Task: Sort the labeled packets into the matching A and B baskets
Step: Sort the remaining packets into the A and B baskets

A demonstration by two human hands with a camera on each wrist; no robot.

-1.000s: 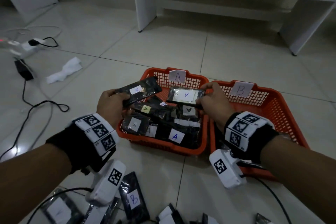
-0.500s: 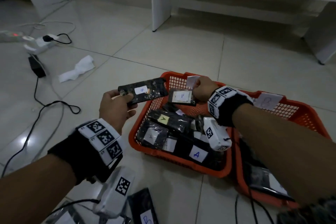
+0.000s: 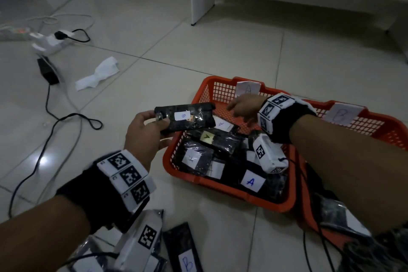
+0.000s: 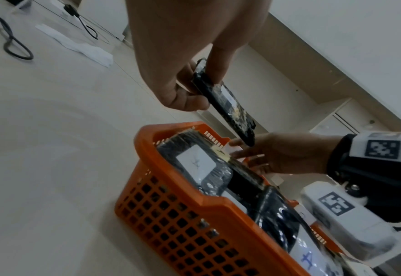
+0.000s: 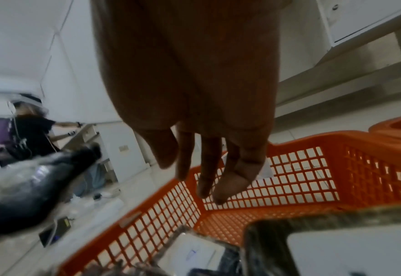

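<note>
**B packet held over the A basket's near-left corner**

The B packet (image 3: 185,117), a dark wrapped bar with a small white label, is off the floor in the left hand (image 3: 144,137). Thumb on top and fingers beneath pinch its left end. In the head view its long axis runs nearly level, left to right, and the free end points right, over the left rim of the A basket (image 3: 223,184). The left wrist view shows the same packet (image 4: 225,104) edge-on, slanting down from the fingers (image 4: 185,100) toward the basket.

The right hand (image 3: 244,108) hangs over the far part of the A basket with nothing in it. Its fingers (image 5: 208,168) are loosely extended and point down toward the mesh wall, apart from the held packet. Just beyond it stands the basket's A tag (image 3: 247,88) on the far rim.

Inside the A basket lie several dark packets. One bears a yellow label (image 3: 207,138), one a white label near the left wall (image 3: 192,159), and one a blue A (image 3: 250,181) near the front rim. They overlap each other at various angles.

The B basket (image 3: 375,126) touches the A basket on its right side, with a B tag (image 3: 341,115) on its far rim. The right forearm hides most of its contents.

On the floor (image 3: 136,86) near the person lie more packets, one with a B label (image 3: 187,264), long axis pointing away from the viewer. Farther left are a crumpled paper (image 3: 98,73), a black cable (image 3: 55,130) and a power strip (image 3: 47,43).
</note>
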